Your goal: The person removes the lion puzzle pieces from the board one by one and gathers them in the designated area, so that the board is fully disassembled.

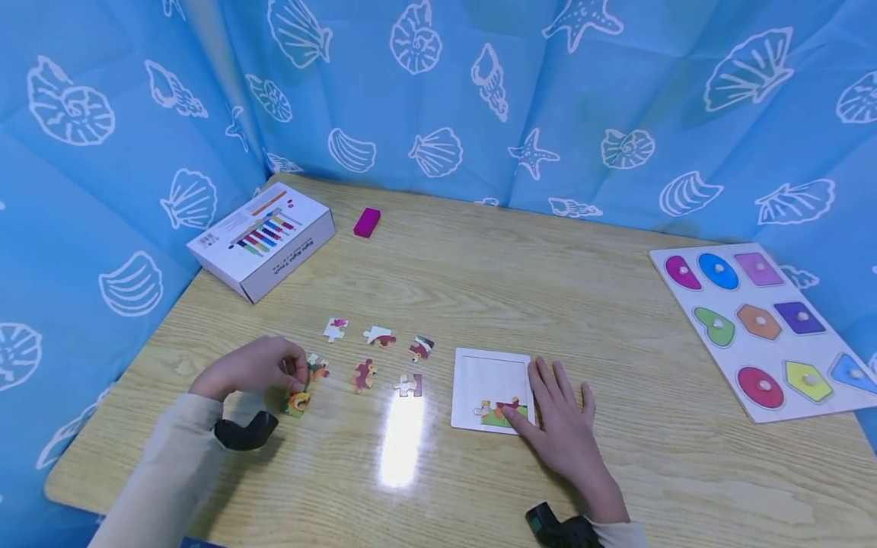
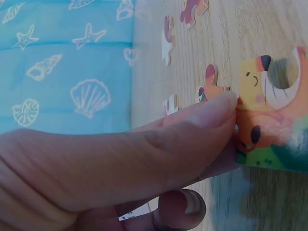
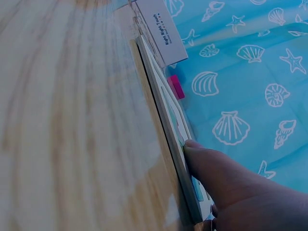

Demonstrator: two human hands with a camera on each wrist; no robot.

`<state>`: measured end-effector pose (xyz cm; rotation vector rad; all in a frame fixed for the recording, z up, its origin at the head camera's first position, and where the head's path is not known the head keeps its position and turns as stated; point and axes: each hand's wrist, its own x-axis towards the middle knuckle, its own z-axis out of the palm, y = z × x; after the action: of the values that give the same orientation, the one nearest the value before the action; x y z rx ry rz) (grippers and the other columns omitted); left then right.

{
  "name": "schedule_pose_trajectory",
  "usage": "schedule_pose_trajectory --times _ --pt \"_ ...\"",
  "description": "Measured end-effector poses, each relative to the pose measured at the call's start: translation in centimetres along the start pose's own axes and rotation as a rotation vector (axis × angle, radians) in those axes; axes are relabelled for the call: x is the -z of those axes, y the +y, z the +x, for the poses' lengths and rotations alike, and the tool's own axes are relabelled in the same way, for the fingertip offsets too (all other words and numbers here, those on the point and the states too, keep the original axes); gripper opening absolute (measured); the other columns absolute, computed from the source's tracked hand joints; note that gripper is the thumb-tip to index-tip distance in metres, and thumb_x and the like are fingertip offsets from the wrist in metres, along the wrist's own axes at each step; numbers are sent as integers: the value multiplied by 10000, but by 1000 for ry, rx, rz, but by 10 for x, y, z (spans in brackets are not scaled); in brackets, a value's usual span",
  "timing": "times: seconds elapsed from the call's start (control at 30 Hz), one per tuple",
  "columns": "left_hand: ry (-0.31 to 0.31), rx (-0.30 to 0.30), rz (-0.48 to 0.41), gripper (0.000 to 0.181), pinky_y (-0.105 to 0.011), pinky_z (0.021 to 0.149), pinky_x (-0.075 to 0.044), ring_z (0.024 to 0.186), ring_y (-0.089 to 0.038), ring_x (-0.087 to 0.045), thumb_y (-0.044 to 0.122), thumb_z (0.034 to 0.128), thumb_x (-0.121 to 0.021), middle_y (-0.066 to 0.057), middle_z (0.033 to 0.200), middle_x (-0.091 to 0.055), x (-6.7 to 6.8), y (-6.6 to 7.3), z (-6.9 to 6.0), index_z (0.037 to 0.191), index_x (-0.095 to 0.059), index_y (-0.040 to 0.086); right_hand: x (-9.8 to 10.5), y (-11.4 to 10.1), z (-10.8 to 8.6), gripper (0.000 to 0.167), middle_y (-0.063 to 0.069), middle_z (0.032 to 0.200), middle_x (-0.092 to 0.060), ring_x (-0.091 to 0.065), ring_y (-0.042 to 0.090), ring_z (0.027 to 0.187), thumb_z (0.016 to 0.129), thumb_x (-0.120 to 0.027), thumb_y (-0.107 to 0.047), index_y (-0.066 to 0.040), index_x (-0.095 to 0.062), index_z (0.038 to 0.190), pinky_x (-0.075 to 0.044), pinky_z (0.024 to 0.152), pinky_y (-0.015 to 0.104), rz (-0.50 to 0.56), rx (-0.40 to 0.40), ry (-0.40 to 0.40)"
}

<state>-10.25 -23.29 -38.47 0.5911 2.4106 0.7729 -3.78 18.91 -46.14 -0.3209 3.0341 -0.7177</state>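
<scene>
My left hand [image 1: 263,369] pinches a jigsaw puzzle piece [image 2: 262,120] between thumb and fingertips. An orange and yellow animal on green is printed on it, and it appears lifted off the table. Just beyond that hand lies another jigsaw piece [image 1: 317,367]. A square white puzzle frame [image 1: 461,388] is on the table near the middle, with joined green and red pieces [image 1: 496,415] in its lower right corner. My right hand [image 1: 565,426] rests along the frame's right edge, fingers extended. Its thumb [image 3: 211,166] touches the pieces inside.
Several loose jigsaw pieces [image 1: 364,374] lie between the left hand and the frame. Behind them are a white toy box [image 1: 288,262] and a magenta block [image 1: 367,222]. A white board with coloured knobbed shapes [image 1: 726,365] lies at the right. A blue curtain [image 1: 438,99] borders the table.
</scene>
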Motion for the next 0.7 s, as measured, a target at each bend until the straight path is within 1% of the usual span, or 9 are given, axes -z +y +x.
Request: schedule_pose_trajectory --times 0.13,0.2,0.33,0.43,0.5,0.57,0.6,0.7 --pt "-3 46 5 112 -342 696 -429 724 -143 -518 49 841 -702 28 775 -569 0 2 0 785 -607 69 0 0 0 813 161 1524 -228 -82 329 1407 902 -559 -513 -29 -259 1482 27 1028 607 -3 6 -2" --pt "1 57 14 110 -342 696 -429 729 -146 -518 49 841 -705 23 782 -570 0 4 -1 795 -605 61 0 0 0 812 164 1524 -227 -83 333 1406 902 -561 -508 -27 -257 1483 27 1026 611 -2 9 -4" --pt "44 51 46 106 -334 673 -420 718 -147 -504 54 838 -707 20 778 -565 1 14 2 803 -608 67 0 0 0 813 167 1522 -228 -85 336 1405 902 -563 -506 -24 -256 1482 28 1026 612 -2 10 -6" --pt "89 25 65 99 -328 655 -415 698 -146 -495 68 837 -709 21 763 -559 -1 25 8 817 -613 75 0 0 1 813 166 1522 -229 -85 334 1406 902 -562 -507 -26 -258 1482 29 1028 609 -9 7 -6" --pt "112 -1 76 94 -320 640 -418 680 -137 -495 76 840 -709 25 753 -560 -5 34 15 835 -615 80 0 -1 0 812 166 1522 -230 -86 335 1405 901 -564 -506 -24 -261 1481 31 1028 607 -8 5 -5" --pt "128 -42 82 110 -309 627 -419 668 -119 -501 103 834 -722 35 741 -565 -11 44 25 846 -616 78 1 -1 0 810 169 1520 -234 -89 337 1404 901 -565 -504 -21 -266 1478 30 1027 608 -6 5 -2" --pt "124 -60 73 104 -304 623 -425 651 -118 -515 100 840 -714 34 737 -569 -14 50 30 854 -615 75 1 -1 1 809 170 1520 -234 -90 338 1404 901 -564 -504 -20 -268 1478 29 1027 609 -5 5 -2" --pt "118 -147 69 106 -281 607 -430 629 -88 -524 133 847 -709 51 730 -577 -29 69 49 853 -615 85 1 -1 0 807 171 1518 -237 -94 341 1403 900 -568 -500 -17 -274 1475 26 1027 610 -6 3 -1"
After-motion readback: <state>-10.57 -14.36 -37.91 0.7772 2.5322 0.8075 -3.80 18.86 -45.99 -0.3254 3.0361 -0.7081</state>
